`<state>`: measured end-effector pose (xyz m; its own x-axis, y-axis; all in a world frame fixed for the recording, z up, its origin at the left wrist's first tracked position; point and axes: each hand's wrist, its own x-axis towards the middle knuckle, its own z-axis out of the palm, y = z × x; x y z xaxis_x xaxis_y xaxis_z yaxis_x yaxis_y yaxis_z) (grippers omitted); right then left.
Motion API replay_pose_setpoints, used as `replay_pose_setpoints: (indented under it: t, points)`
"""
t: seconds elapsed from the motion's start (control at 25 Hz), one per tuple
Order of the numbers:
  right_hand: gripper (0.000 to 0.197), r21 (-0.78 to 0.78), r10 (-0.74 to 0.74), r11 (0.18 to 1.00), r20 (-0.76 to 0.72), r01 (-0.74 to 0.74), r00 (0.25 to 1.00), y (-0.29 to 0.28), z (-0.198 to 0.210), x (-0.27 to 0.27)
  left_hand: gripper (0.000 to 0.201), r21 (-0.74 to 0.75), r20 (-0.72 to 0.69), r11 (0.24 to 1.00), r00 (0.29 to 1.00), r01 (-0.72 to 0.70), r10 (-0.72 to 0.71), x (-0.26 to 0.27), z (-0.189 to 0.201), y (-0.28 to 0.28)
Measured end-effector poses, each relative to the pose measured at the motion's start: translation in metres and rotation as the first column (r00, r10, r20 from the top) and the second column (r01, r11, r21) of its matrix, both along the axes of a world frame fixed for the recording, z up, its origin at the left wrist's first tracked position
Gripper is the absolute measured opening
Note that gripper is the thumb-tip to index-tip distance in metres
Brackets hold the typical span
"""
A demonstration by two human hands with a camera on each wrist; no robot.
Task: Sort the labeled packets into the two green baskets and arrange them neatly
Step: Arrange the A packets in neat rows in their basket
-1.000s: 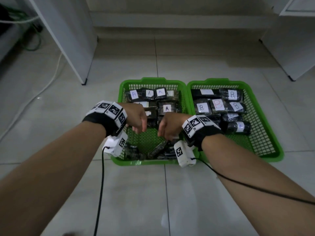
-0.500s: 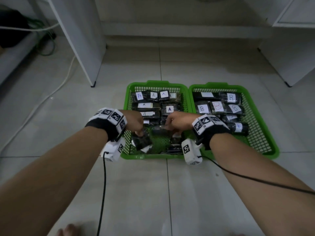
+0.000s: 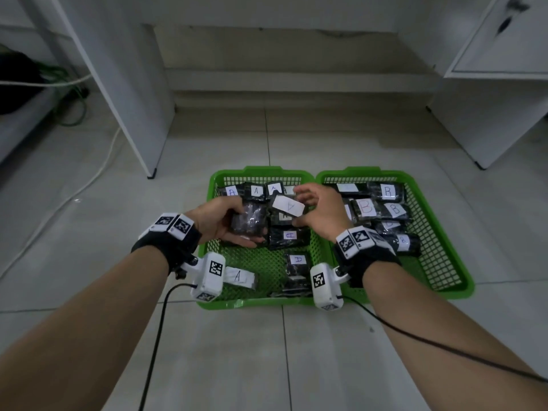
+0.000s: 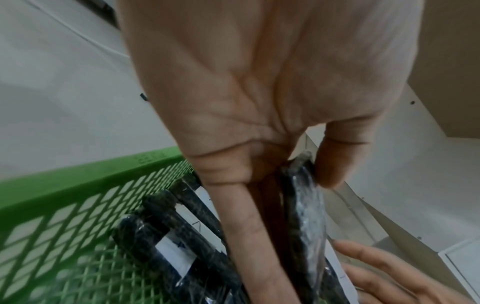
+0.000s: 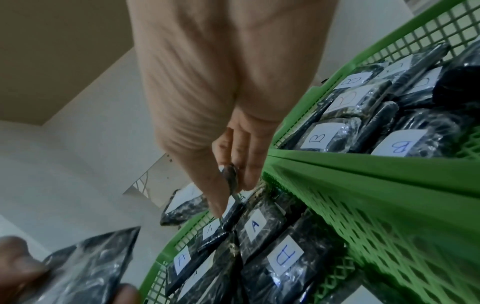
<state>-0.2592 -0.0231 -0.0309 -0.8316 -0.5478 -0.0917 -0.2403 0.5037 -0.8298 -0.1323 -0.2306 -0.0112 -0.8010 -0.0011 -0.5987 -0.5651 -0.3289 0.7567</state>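
Note:
Two green baskets stand side by side on the floor. The left basket (image 3: 252,302) holds black packets labeled A (image 3: 297,259); the right basket (image 3: 462,292) holds packets labeled B (image 3: 388,191). My left hand (image 3: 225,221) grips a dark packet (image 3: 249,221) whose label is hidden, thumb on one face and fingers on the other (image 4: 306,205). My right hand (image 3: 320,212) pinches an A-labeled packet (image 3: 287,206) by its edge (image 5: 231,179). Both held packets hover over the middle of the left basket, side by side.
A white cabinet leg (image 3: 151,173) stands to the far left of the baskets, with a white cable (image 3: 98,173) trailing over the tiles. Another white cabinet (image 3: 489,120) is at the far right. Wrist-camera cables (image 3: 154,336) hang below my arms.
Both hands have risen from the near part of the left basket, each lifting a packet, and moved toward its middle. The A label in my right hand now faces up.

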Motion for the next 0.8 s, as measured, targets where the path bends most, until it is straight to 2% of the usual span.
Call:
replay_pose_setpoints:
  t: [0.08,0.12,0.16,0.2,0.24,0.28,0.32,0.36,0.4,0.48,0.56,0.68,0.8]
  points:
    - [0.065,0.018,-0.014,1.0,-0.074,0.015,0.997,-0.004,-0.003,0.0,0.031,-0.043,-0.052,0.998,0.998,-0.04,0.038,-0.002,-0.004,-0.001]
    - [0.063,0.029,-0.018,0.999,-0.089,0.021,0.996,-0.005,-0.004,-0.001,0.031,-0.129,-0.091,0.99,0.995,-0.051,0.039,-0.003,-0.006,-0.004]
    - [0.062,0.038,-0.024,0.999,-0.095,0.027,0.995,-0.006,-0.005,0.0,0.031,-0.3,-0.149,0.953,0.989,-0.049,0.005,-0.004,-0.008,-0.007]
    - [0.061,0.045,-0.029,0.998,-0.103,0.033,0.994,-0.007,-0.007,-0.001,0.033,-0.533,-0.205,0.844,0.976,-0.051,-0.07,-0.004,-0.01,-0.012]
    - [0.06,0.047,-0.032,0.998,-0.114,0.037,0.993,-0.008,-0.008,-0.001,0.038,-0.744,-0.239,0.663,0.958,-0.076,-0.158,-0.004,-0.012,-0.016]
    - [0.057,0.044,-0.035,0.998,-0.114,0.04,0.993,-0.011,-0.01,-0.002,0.045,-0.88,-0.254,0.457,0.941,-0.129,-0.223,-0.005,-0.016,-0.02]
    - [0.054,0.028,-0.043,0.999,-0.092,0.045,0.995,-0.014,-0.013,-0.004,0.051,-0.935,-0.27,0.301,0.925,-0.185,-0.269,-0.006,-0.02,-0.024]
    - [0.05,-0.004,-0.058,0.998,-0.043,0.058,0.997,-0.017,-0.015,-0.005,0.054,-0.95,-0.287,0.211,0.906,-0.228,-0.31,-0.007,-0.023,-0.026]
    - [0.045,-0.054,-0.082,0.995,0.034,0.083,0.996,-0.02,-0.017,-0.006,0.057,-0.954,-0.293,0.164,0.891,-0.25,-0.346,-0.009,-0.027,-0.028]
    - [0.038,-0.167,-0.108,0.975,0.237,0.15,0.965,-0.026,-0.017,-0.008,0.061,-0.956,-0.291,0.15,0.883,-0.252,-0.368,-0.014,-0.034,-0.03]
    - [0.039,-0.241,-0.093,0.95,0.393,0.2,0.915,-0.03,-0.013,-0.011,0.058,-0.953,-0.297,0.167,0.893,-0.253,-0.339,-0.017,-0.041,-0.031]
    - [0.044,-0.32,-0.083,0.906,0.506,0.277,0.858,-0.033,-0.009,-0.018,0.05,-0.948,-0.292,0.213,0.912,-0.236,-0.288,-0.017,-0.046,-0.034]
    - [0.033,-0.355,-0.115,0.854,0.583,0.38,0.804,-0.034,-0.009,-0.023,0.056,-0.972,-0.205,0.174,0.935,-0.16,-0.288,-0.016,-0.044,-0.038]
